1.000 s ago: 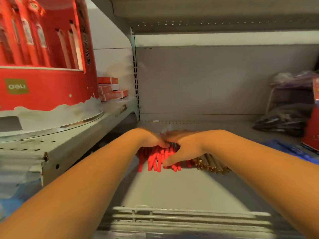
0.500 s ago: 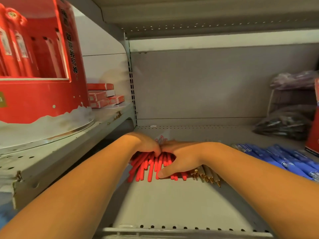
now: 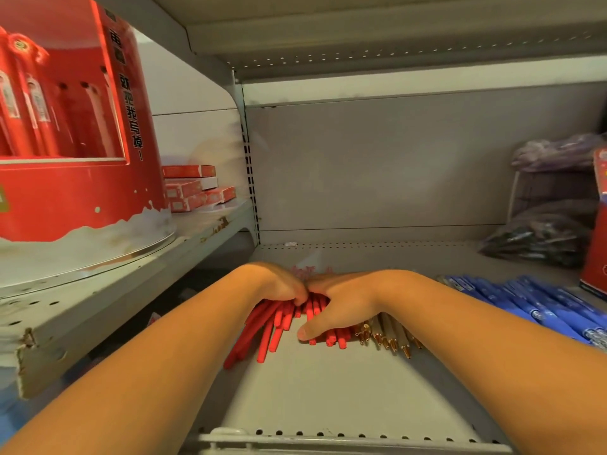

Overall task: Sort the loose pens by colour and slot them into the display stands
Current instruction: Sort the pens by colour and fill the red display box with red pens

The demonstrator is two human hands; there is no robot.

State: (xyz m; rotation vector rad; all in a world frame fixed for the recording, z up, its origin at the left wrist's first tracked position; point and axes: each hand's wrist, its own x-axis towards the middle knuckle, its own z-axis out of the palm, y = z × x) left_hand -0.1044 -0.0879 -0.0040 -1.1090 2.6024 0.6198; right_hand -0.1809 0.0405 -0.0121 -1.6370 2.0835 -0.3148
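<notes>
Red pens (image 3: pixel 276 326) lie in a loose pile on the grey metal shelf (image 3: pixel 328 389), roughly mid-depth, ends fanned toward you. Both your hands are on the pile, touching each other over it.

Your left hand (image 3: pixel 282 284): fingers bent down and bunched over the far part of the red pile, curling round several barrels. Your right hand (image 3: pixel 341 303): palm down on the right side of the pile, thumb straight and lying across the red pens. Its fingers are hidden past the back of the hand, so I can't tell whether they're spread or closed.

Just beside the red ones, under your right wrist, is a row of gold-tipped pens (image 3: pixel 384 336), touching the red pile. Blue pens (image 3: pixel 532 303) lie further right on the same shelf, apart from the gold-tipped ones.

Surroundings:
- Shelf front edge has a line of punched holes (image 3: pixel 328 435).
- Plain grey back panel (image 3: pixel 377 165), with a slotted upright (image 3: pixel 249 159) at its left.
- Higher side shelf (image 3: pixel 98 290) on your left carries a big round red display stand (image 3: pixel 75 192) with pens slotted upright in it; small red boxes (image 3: pixel 193 188) are stacked behind it.
- Far right: plastic bags (image 3: pixel 538 238) of dark items, contents unclear, and a red carton (image 3: pixel 597 224) cut off by the frame.
</notes>
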